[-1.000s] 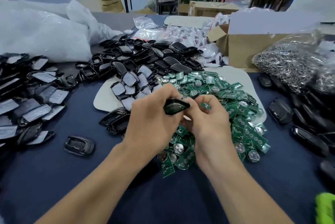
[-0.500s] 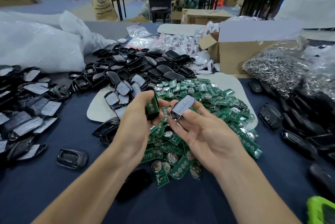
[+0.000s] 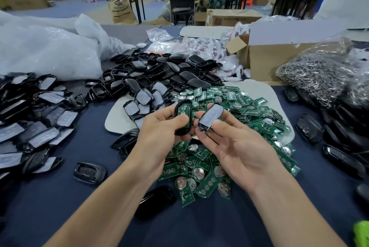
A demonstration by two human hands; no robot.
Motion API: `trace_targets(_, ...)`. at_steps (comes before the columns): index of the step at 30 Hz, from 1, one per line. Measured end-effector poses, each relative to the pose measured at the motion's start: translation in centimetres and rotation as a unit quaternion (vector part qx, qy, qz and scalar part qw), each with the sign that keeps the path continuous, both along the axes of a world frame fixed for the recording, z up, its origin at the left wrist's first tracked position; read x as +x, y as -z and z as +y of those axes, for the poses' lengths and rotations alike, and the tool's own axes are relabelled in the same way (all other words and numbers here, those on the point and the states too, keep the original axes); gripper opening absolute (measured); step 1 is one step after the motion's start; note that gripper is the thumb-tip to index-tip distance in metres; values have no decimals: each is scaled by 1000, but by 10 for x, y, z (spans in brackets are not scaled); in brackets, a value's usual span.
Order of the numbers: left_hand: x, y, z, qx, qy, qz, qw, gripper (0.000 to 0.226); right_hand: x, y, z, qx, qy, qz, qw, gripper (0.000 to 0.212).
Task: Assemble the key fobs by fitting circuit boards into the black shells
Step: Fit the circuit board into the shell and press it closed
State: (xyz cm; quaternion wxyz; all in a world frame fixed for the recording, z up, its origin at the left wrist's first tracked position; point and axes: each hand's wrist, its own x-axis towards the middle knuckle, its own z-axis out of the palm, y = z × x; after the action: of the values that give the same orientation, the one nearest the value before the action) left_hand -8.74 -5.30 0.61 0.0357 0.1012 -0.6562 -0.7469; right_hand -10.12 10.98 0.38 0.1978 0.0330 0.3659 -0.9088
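Board-fitted shell [image 3: 183, 117] in left hand [image 3: 159, 132], padded shell [image 3: 210, 116] in right hand [image 3: 235, 146]

Two hands: the left [image 3: 159, 132] holds one board shell [image 3: 183, 116], the right [image 3: 235, 146] one padded shell [image 3: 210, 115]. Boards [image 3: 249, 106] heap past counting, dozens at least, as do shells at eleven o'clock [image 3: 159, 70] and padded ones at nine. One open shell [image 3: 89, 172] at eight o'clock, one glossy shell [image 3: 155, 201] at seven, one box [image 3: 265, 60] at one, one ring bag [image 3: 319, 78] at two.
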Motion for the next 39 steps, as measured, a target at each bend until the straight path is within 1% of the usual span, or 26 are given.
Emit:
trace_targets(2,1,-1,0,0,-5,6,1000,24,1,0,0,23,3,8,1000,55)
trace_targets(7,1,0,1,-32,-9,21,999,29,4,2,-3,94,17,32,995,43)
trace_targets(11,0,3,2,-52,-4,27,998,26,7,3,-7,156,34,79,984,37)
trace_targets(13,1,3,3,-60,2,31,998,27,8,4,-10,216,46,120,968,37)
trace_targets(15,2,3,4,-69,13,32,997,33,9,6,-11,284,61,160,943,39)
trace_targets(17,3,4,6,-86,12,40,995,36,10,7,-13,323,64,191,925,39)
trace_targets(20,3,5,7,-102,4,52,993,37,10,9,-15,339,71,206,915,39)
trace_targets(23,5,3,7,-76,22,56,995,39,9,10,-14,351,75,205,911,38)
trace_targets(26,5,3,8,-72,42,55,995,37,10,10,-13,370,75,202,904,37)
trace_targets(30,3,5,9,-91,46,60,993,37,9,10,-14,406,91,213,884,37)
trace_targets(34,4,6,12,-134,54,85,986,45,9,13,-16,435,110,230,863,37)
trace_targets(39,6,5,15,-173,73,99,977,44,8,13,-16,447,137,232,853,34)
